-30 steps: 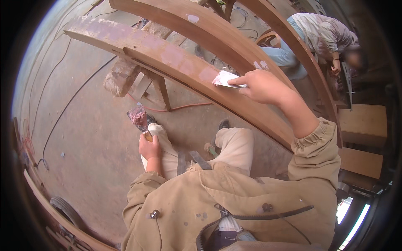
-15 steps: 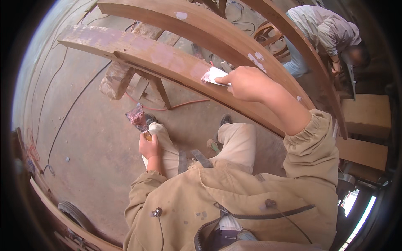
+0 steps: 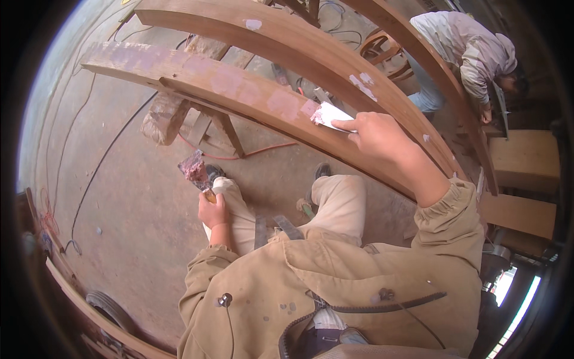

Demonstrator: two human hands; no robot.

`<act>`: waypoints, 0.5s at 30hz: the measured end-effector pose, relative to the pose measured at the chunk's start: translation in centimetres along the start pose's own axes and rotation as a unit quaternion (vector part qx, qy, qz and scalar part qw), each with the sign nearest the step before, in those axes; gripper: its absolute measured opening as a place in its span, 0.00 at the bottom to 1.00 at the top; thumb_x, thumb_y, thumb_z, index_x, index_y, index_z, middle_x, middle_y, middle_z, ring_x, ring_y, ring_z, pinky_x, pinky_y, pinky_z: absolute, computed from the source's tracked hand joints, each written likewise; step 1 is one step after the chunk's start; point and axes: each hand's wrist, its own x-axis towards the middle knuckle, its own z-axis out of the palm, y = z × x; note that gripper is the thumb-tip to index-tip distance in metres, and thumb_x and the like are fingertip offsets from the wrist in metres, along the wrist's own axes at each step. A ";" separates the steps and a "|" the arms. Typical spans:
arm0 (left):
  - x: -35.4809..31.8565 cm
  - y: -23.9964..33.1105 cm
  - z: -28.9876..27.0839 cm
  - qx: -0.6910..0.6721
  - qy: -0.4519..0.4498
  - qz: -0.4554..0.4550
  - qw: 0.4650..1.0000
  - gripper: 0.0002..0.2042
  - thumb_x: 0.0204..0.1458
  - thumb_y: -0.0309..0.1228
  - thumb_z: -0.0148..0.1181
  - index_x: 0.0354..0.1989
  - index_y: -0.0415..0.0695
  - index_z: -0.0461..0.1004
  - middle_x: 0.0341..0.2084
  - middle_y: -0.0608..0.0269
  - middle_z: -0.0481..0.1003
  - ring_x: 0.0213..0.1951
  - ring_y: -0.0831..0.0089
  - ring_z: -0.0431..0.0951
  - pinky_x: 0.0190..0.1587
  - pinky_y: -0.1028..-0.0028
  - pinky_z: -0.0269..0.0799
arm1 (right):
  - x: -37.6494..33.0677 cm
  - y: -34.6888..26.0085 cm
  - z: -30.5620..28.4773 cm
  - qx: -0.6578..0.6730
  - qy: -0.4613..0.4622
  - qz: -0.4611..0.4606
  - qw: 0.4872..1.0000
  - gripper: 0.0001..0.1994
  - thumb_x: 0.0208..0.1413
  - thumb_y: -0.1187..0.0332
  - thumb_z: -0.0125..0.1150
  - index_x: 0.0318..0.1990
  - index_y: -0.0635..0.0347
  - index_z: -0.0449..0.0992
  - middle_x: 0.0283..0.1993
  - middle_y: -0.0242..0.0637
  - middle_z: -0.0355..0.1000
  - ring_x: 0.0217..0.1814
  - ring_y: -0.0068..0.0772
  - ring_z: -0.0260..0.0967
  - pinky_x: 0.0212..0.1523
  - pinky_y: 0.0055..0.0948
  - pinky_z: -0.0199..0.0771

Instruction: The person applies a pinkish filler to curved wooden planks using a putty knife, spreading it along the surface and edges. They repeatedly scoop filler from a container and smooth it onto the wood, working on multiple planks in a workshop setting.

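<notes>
A white putty scraper (image 3: 330, 115) is gripped in my right hand (image 3: 382, 136), its edge against the top face of the nearest wooden beam (image 3: 236, 90). Pink putty clings to that edge, and a fresh pink patch shows on the wood beside it. Several paler pink patches (image 3: 140, 58) run along the beam to its left end. My left hand (image 3: 213, 209) is wrapped round the wooden handle of a putty knife (image 3: 192, 167) above my left knee. A lump of pink putty lies on its broad blade.
Behind the near beam runs a second curved beam (image 3: 287, 37) with whitish patches, then a third (image 3: 430, 66). A trestle (image 3: 224, 133) and a wrapped block (image 3: 162, 119) support the near beam. At the far right a co-worker (image 3: 463, 54) bends down. Cables and a tyre (image 3: 109, 308) lie on the floor.
My right hand has moved the scraper rightward along the near beam, exposing a pink patch to its left. My left hand has stayed almost in place. The co-worker's arm has shifted slightly.
</notes>
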 end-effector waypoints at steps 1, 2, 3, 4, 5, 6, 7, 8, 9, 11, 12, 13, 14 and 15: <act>-0.1 -0.1 -0.1 -0.001 0.003 0.003 1.000 0.17 0.39 0.42 0.53 0.36 0.44 0.68 0.29 0.51 0.74 0.32 0.50 0.74 0.35 0.58 0.68 | 0.3 0.0 -1.0 -0.013 -0.016 -0.006 1.000 0.20 0.49 0.71 0.53 0.50 0.38 0.73 0.39 0.44 0.73 0.43 0.41 0.70 0.42 0.37 0.70; -0.1 0.1 -0.2 -0.003 0.001 0.000 1.000 0.17 0.39 0.42 0.53 0.36 0.44 0.68 0.29 0.51 0.74 0.32 0.51 0.74 0.35 0.59 0.68 | 0.9 0.3 -1.3 0.002 0.010 -0.021 1.000 0.19 0.48 0.71 0.54 0.50 0.39 0.73 0.38 0.44 0.72 0.41 0.43 0.70 0.41 0.38 0.69; -0.2 0.4 -0.4 -0.005 -0.001 -0.003 1.000 0.17 0.39 0.42 0.53 0.36 0.44 0.69 0.29 0.51 0.74 0.32 0.51 0.74 0.34 0.59 0.68 | 1.4 0.5 -1.6 0.017 0.036 -0.037 0.999 0.19 0.48 0.71 0.54 0.49 0.40 0.74 0.36 0.44 0.72 0.39 0.45 0.69 0.40 0.39 0.68; -0.2 0.6 -0.5 -0.007 -0.003 -0.006 1.000 0.17 0.39 0.42 0.53 0.36 0.45 0.69 0.29 0.52 0.74 0.32 0.51 0.74 0.34 0.59 0.68 | 2.0 0.5 -1.8 0.031 0.062 -0.054 0.996 0.19 0.48 0.71 0.55 0.49 0.40 0.74 0.35 0.44 0.72 0.38 0.46 0.69 0.39 0.40 0.67; -0.2 0.6 -0.3 -0.004 0.000 0.000 1.000 0.17 0.39 0.42 0.53 0.36 0.45 0.69 0.28 0.52 0.74 0.32 0.51 0.74 0.34 0.60 0.68 | 2.4 -0.3 -2.2 0.021 0.045 -0.044 0.998 0.19 0.47 0.71 0.54 0.48 0.42 0.74 0.36 0.44 0.73 0.38 0.46 0.69 0.39 0.40 0.68; -0.2 0.6 -0.2 -0.002 0.002 0.005 1.000 0.17 0.39 0.42 0.53 0.35 0.45 0.69 0.28 0.53 0.74 0.32 0.52 0.74 0.34 0.60 0.68 | 2.4 -0.2 -2.0 0.013 0.034 -0.038 0.999 0.19 0.47 0.71 0.54 0.48 0.42 0.74 0.36 0.44 0.73 0.39 0.46 0.69 0.40 0.40 0.68; -0.1 0.6 0.0 0.001 0.005 0.010 1.000 0.17 0.39 0.42 0.53 0.35 0.45 0.69 0.28 0.53 0.74 0.32 0.52 0.74 0.34 0.60 0.68 | 2.3 0.0 -1.7 0.004 0.024 -0.032 0.999 0.19 0.47 0.72 0.53 0.48 0.42 0.75 0.36 0.44 0.73 0.39 0.46 0.69 0.40 0.39 0.68; -0.1 0.5 -0.1 0.004 0.004 0.006 1.000 0.17 0.39 0.42 0.53 0.35 0.45 0.69 0.28 0.53 0.74 0.31 0.52 0.74 0.33 0.60 0.68 | 2.3 0.1 -1.6 -0.006 0.015 -0.029 0.999 0.19 0.47 0.72 0.53 0.48 0.43 0.75 0.36 0.44 0.73 0.40 0.45 0.69 0.40 0.39 0.68; -0.1 0.4 -0.1 0.008 0.003 0.002 1.000 0.17 0.39 0.42 0.53 0.35 0.45 0.69 0.28 0.53 0.74 0.31 0.52 0.74 0.33 0.60 0.68 | 2.1 0.2 -2.0 -0.024 -0.018 -0.027 0.999 0.20 0.46 0.73 0.52 0.48 0.41 0.75 0.37 0.43 0.73 0.41 0.44 0.70 0.42 0.38 0.68; -0.1 0.3 -0.2 0.010 0.003 0.002 1.000 0.17 0.39 0.42 0.53 0.35 0.45 0.68 0.28 0.53 0.74 0.31 0.52 0.74 0.33 0.60 0.68 | 1.8 0.2 -3.4 -0.060 -0.079 -0.020 0.995 0.22 0.46 0.75 0.49 0.48 0.38 0.75 0.41 0.40 0.74 0.42 0.43 0.71 0.44 0.36 0.70; -0.1 0.2 -0.3 0.009 0.004 0.006 1.000 0.17 0.39 0.42 0.53 0.35 0.45 0.68 0.28 0.53 0.74 0.31 0.51 0.74 0.33 0.60 0.68 | 1.9 0.1 -3.8 -0.036 -0.060 -0.031 0.997 0.22 0.45 0.75 0.50 0.48 0.39 0.75 0.40 0.42 0.73 0.43 0.44 0.70 0.45 0.36 0.69; -0.1 0.2 -0.4 0.009 0.005 0.009 1.000 0.17 0.39 0.42 0.53 0.35 0.45 0.68 0.28 0.53 0.74 0.31 0.51 0.74 0.33 0.60 0.68 | 2.3 -0.1 -4.1 -0.011 -0.040 -0.042 0.998 0.21 0.45 0.74 0.51 0.48 0.40 0.75 0.40 0.43 0.73 0.43 0.45 0.69 0.45 0.37 0.68; -0.2 0.5 -0.4 0.011 0.001 0.004 1.000 0.16 0.39 0.42 0.53 0.34 0.45 0.68 0.27 0.53 0.74 0.31 0.51 0.74 0.33 0.60 0.68 | 2.8 -0.3 -4.0 0.015 -0.023 -0.051 0.998 0.21 0.44 0.74 0.51 0.48 0.40 0.75 0.40 0.45 0.73 0.43 0.46 0.69 0.45 0.37 0.66; -0.3 1.0 -0.6 0.013 -0.004 -0.001 1.000 0.16 0.39 0.42 0.53 0.34 0.45 0.68 0.27 0.53 0.74 0.31 0.51 0.74 0.33 0.59 0.68 | 3.6 -0.9 -3.7 0.023 -0.002 -0.046 0.999 0.23 0.44 0.75 0.51 0.49 0.39 0.74 0.40 0.45 0.73 0.44 0.48 0.68 0.48 0.39 0.65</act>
